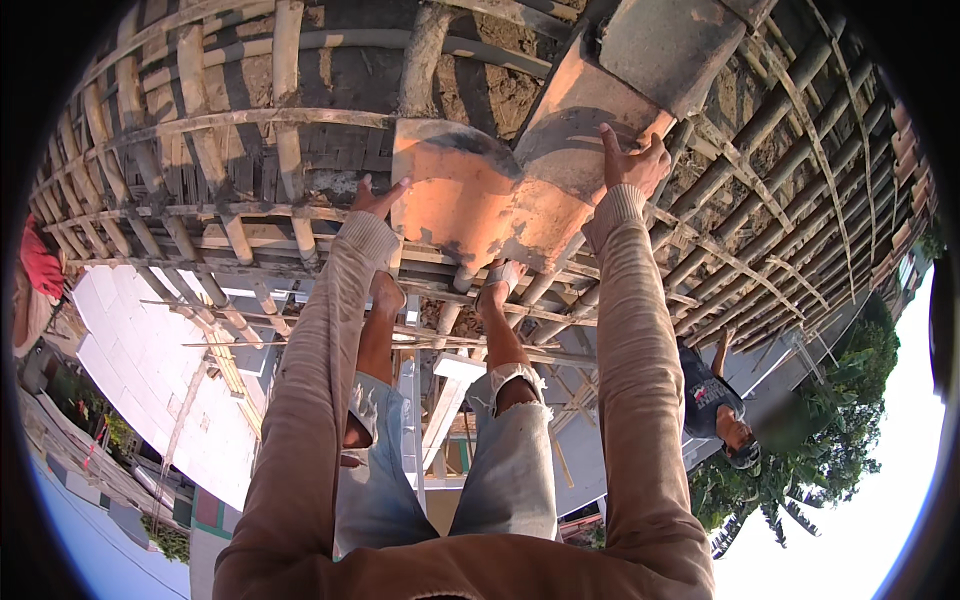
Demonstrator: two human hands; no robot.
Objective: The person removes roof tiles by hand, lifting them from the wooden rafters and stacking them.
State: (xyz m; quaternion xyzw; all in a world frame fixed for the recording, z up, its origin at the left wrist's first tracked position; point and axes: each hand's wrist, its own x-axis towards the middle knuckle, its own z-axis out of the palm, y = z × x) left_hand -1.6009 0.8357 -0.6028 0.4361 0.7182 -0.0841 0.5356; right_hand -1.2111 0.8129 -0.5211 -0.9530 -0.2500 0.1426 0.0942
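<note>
Two clay roof tiles are overlapped in front of me. The left roof tile [450,180] is orange, curved and darkened along its far edge. Beside it, the right roof tile [585,105] is in part shadow and runs up under a grey tile [665,50]. My left hand [378,200] is at the left tile's left edge, thumb against it; its lower fingers are hidden. On the right side, my right hand [635,165] is closed around the right tile's edge, with the index finger stretched along it.
Bamboo battens and rafters [205,150] form an open lattice with gaps all around. My feet [500,280] stand on it close to the tiles. At the right, another person [710,395] is beside the roof edge. Red cloth [40,255] shows at far left.
</note>
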